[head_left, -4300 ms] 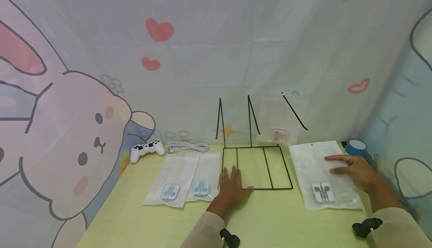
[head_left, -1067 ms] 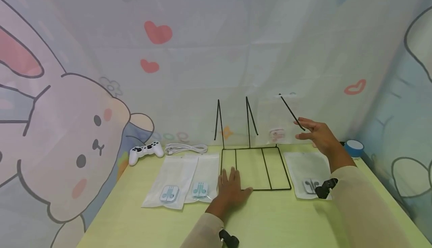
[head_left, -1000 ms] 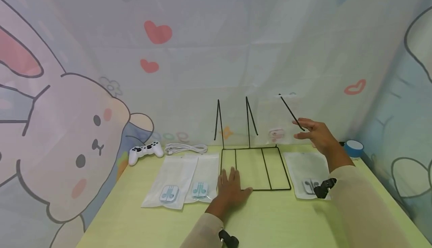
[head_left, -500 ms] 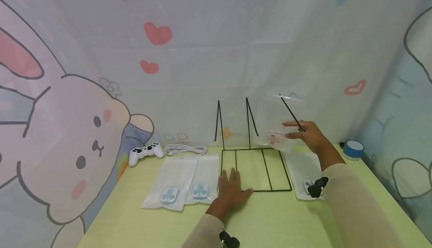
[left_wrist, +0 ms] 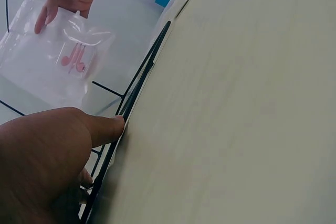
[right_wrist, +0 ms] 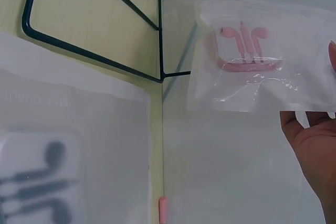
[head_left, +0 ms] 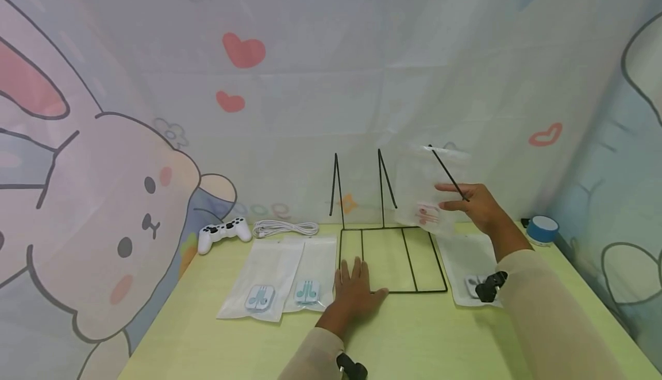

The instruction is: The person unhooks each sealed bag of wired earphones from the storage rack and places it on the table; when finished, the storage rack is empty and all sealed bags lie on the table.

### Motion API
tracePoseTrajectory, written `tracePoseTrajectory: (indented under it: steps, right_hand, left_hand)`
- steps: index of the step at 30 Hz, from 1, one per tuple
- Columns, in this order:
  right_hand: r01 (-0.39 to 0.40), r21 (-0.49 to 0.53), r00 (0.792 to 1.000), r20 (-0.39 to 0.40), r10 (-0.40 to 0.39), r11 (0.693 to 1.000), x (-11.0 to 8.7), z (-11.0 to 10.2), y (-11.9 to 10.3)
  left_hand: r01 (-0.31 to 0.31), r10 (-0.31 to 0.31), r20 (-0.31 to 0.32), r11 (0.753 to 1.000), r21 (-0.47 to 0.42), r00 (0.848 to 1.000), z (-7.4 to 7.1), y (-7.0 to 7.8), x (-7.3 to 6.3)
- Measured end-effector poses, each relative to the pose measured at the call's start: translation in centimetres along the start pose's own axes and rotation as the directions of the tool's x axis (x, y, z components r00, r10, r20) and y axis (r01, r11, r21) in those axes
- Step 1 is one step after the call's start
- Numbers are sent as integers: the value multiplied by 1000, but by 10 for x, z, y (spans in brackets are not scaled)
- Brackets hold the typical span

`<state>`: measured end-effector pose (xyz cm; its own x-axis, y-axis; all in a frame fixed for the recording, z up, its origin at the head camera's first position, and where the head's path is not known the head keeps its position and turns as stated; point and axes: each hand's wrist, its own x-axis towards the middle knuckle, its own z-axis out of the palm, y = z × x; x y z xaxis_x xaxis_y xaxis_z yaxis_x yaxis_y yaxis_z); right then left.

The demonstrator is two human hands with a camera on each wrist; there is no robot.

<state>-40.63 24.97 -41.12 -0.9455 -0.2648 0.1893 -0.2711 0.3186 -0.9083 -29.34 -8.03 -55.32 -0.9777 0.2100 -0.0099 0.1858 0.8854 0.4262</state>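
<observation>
A black wire display rack (head_left: pixel 408 253) with upright hooks stands at the back of the table. My left hand (head_left: pixel 357 288) rests on its base, fingers spread and straight; the left wrist view shows the thumb (left_wrist: pixel 107 129) on the front bar. On the rack's right hook (head_left: pixel 449 172) hangs a clear bag (head_left: pixel 411 176) holding pink earphones (right_wrist: pixel 248 43) in a case. My right hand (head_left: pixel 478 202) pinches this bag by its right side, with some fingers behind it in the right wrist view. Under my right forearm lies a white bag (head_left: pixel 462 253) with dark earphones, partly hidden by the sleeve.
Left of the rack lie two white bags (head_left: pixel 274 265) with blue and teal earphones. Behind them sit a white game controller (head_left: pixel 224 231) and a coiled white cable (head_left: pixel 286 227). A blue tape roll (head_left: pixel 542 229) stands at the back right, near the cloth backdrop (head_left: pixel 310 98).
My right hand has left the white bag on the table and gone up and left to the hanging bag. That white bag lies a little farther left. My left hand has stayed put.
</observation>
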Motion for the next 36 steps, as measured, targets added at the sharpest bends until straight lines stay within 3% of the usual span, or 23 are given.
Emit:
tracePoseTrajectory:
  steps: [9, 19, 27, 36]
  right_hand:
    - [-25, -64, 997, -73, 21, 998, -10, -6, -1]
    - [59, 39, 991, -119, -54, 998, -31, -14, -2]
    - [117, 186, 990, -103, -99, 976, -48, -22, -1]
    - [121, 48, 989, -88, -117, 991, -63, -29, -7]
  left_hand:
    - [7, -7, -9, 1000, 20, 1000, -1, 1, 1]
    - [-7, 6, -24, 1000, -26, 1000, 4, -2, 1]
    - [-1, 1, -10, 1000, 5, 1000, 0, 0, 1]
    - [3, -4, -29, 1000, -29, 1000, 10, -5, 9]
